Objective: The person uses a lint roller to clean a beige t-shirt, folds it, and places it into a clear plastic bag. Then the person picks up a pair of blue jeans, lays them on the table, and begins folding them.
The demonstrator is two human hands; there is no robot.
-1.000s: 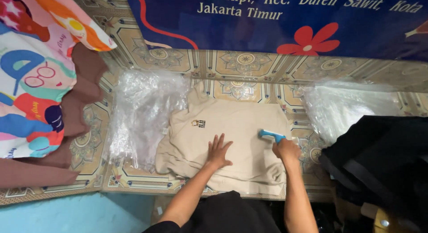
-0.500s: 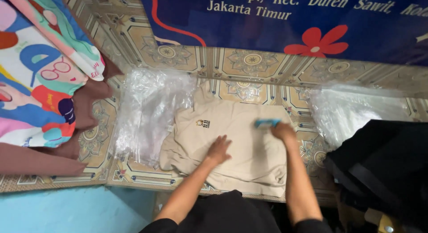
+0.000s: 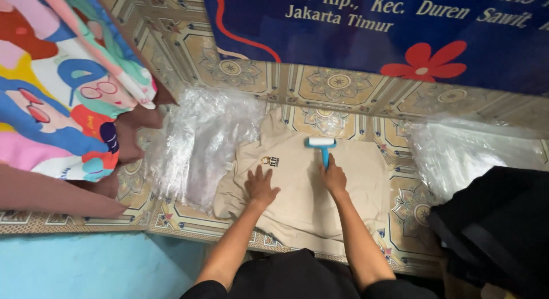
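- Beige garment (image 3: 320,190) laid flat on patterned tiled floor (image 3: 337,84), near the wall edge, small chest emblem (image 3: 269,160) toward its left side.
- Right hand (image 3: 333,177) closed around blue handle of lint roller (image 3: 321,145); white roller head lying across upper middle of garment, touching fabric.
- Left hand (image 3: 260,187) flat on garment, fingers spread, palm down just right of and below emblem, pinning cloth.
- Best done, judging by layout: keep left palm weighted close beside roller path so fabric stays taut; roll in straight overlapping passes; keep head square to cloth, not tilted; shift pinning hand before moving to a new strip.
- Likely trouble: fabric bunching at lower hem near floor's front edge, where folds already show.
- Containers: clear plastic bag (image 3: 200,144) lying crumpled just left of garment, touching or slightly under its left sleeve; looks empty, contents not certain.
- Second clear plastic bag (image 3: 469,153) at right, partly under black bag (image 3: 497,230); contents cannot be told.
- Black bag at floor's right edge, closed side up, inside hidden.
- Colourful printed cloth (image 3: 63,98) at far left, well apart from garment; brown fabric (image 3: 51,190) beneath it.
- Blue banner (image 3: 400,30) with red flower on the wall behind.
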